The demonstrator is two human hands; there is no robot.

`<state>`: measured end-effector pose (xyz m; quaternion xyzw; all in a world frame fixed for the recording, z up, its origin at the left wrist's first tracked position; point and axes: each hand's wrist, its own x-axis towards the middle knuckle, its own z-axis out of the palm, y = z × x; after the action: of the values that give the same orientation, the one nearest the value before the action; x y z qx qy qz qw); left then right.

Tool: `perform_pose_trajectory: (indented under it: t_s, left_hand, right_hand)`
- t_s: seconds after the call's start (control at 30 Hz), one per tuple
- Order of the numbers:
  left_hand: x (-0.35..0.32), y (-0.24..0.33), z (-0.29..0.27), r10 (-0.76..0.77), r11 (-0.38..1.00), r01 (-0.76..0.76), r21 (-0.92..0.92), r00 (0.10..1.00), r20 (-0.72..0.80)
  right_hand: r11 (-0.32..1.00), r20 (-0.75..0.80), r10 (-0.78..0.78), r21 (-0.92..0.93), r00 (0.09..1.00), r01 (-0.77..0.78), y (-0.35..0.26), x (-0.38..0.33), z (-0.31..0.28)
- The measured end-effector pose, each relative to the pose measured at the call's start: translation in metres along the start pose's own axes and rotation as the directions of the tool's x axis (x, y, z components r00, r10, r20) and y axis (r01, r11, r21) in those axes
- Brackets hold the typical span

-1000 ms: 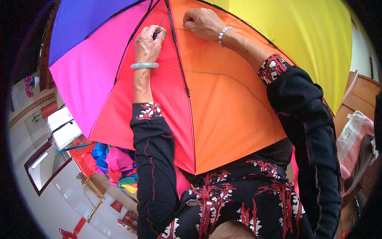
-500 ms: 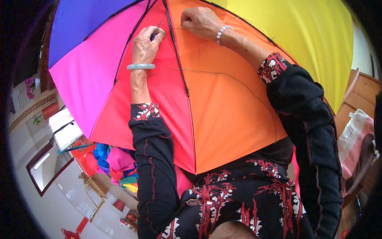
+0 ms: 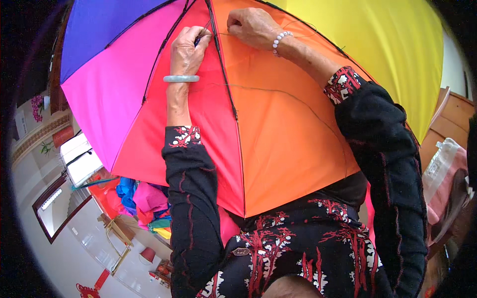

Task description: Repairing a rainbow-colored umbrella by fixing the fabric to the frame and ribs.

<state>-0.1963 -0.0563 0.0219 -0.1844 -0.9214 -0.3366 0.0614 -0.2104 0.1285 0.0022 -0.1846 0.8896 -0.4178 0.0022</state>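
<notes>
An opened multicoloured umbrella [image 3: 293,154] spreads across my lap, its inner side with black ribs [image 3: 224,74] facing me. My left hand [image 3: 190,49], a pale bangle at its wrist, is closed around a small tool with a dark handle [image 3: 199,38] and a thin pointed tip. That tip lies against the rib between the red and orange panels. Over the orange panel my right hand [image 3: 253,27] is pinched, with a thin dark thread [image 3: 298,97] running toward its fingers. More of this thread trails in a curve across the panels. The fingertips of my right hand are partly hidden.
Beyond the umbrella's left edge lies a heap of coloured fabric [image 3: 149,201], near a white box [image 3: 82,161]. On the right, a clear bag with pink contents [image 3: 442,179] rests on a wooden chair [image 3: 456,119].
My left hand has shifted slightly right and up, bringing the tool's tip to the rib. My right hand has barely moved.
</notes>
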Motion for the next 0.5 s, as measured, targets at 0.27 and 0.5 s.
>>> perform_pose_trajectory:
  t_s: [0.27,0.5]
  left_hand:
    - [0.001,-0.010,0.006,-0.135,0.970,0.146,-0.193,0.988,0.068]
    - [-0.002,-0.018,0.009,-0.105,0.993,0.104,-0.054,0.994,-0.023]
  right_hand:
    - [0.999,-0.003,-0.044,0.002,0.999,0.044,0.006,0.000,0.000]
    - [1.000,0.048,-0.027,0.016,0.998,0.026,-0.004,0.005,0.001]
